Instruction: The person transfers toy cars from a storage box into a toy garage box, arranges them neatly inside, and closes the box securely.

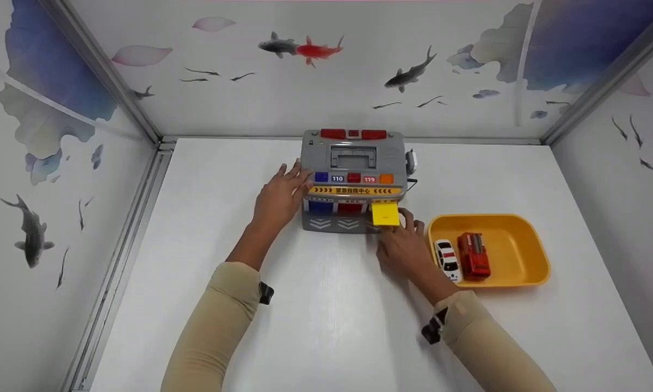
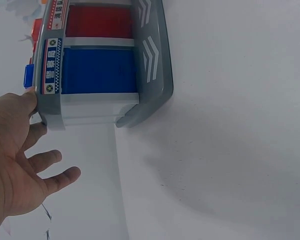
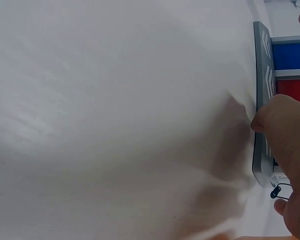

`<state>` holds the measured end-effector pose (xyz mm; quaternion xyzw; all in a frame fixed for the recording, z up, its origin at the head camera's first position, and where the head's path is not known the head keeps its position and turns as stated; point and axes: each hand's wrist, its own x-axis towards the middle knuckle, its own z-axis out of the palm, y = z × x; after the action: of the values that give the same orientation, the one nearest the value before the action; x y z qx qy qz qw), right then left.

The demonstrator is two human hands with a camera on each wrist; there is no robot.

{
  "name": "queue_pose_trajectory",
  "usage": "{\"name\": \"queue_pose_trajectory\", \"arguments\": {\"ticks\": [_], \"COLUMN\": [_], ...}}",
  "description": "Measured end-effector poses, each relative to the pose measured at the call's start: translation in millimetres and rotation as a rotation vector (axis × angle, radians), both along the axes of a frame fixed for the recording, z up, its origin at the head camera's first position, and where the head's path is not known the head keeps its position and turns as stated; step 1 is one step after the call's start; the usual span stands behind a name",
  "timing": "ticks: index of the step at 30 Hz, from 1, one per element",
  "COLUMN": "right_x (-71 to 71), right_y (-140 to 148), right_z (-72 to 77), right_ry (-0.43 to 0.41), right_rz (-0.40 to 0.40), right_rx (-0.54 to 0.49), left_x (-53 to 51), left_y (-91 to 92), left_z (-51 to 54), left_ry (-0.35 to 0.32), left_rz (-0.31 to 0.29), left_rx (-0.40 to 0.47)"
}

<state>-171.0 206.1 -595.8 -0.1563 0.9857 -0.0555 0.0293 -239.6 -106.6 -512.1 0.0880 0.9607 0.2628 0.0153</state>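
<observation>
One left hand (image 1: 282,197), fingers apart, against the gray playset (image 1: 353,184).

Head view: from high in front of toy emergency-command-centre garage (image 1: 353,190), facing forward and down; widest, farthest, takes in tabletop (image 1: 315,326) and yellow tray (image 1: 514,250) right of garage. Left wrist view: close, rolled sideways, facing garage's front at its left end. Right wrist view: close before garage, rolled opposite way, mostly tabletop, garage at frame's right edge. All three share blue door (image 2: 100,70), red door (image 2: 100,22).
</observation>
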Motion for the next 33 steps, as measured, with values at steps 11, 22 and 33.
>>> {"name": "queue_pose_trajectory", "arguments": {"ticks": [11,22,33], "right_x": [0.4,12.4,18.8], "right_y": [4.2,10.6,25.7], "right_z": [0.3,12.7,30.2], "right_ry": [0.008,0.041,0.049], "right_rz": [0.018,0.003,0.023], "right_rx": [-0.009,-0.002,-0.008], "left_x": [0.3,-0.2,-0.5], "left_y": [-0.4,-0.4,0.9], "left_z": [0.7,0.5,1.6], "left_ry": [-0.008,0.003,-0.009], "left_rz": [0.005,0.003,0.007], "left_rx": [0.015,0.007,-0.021]}}
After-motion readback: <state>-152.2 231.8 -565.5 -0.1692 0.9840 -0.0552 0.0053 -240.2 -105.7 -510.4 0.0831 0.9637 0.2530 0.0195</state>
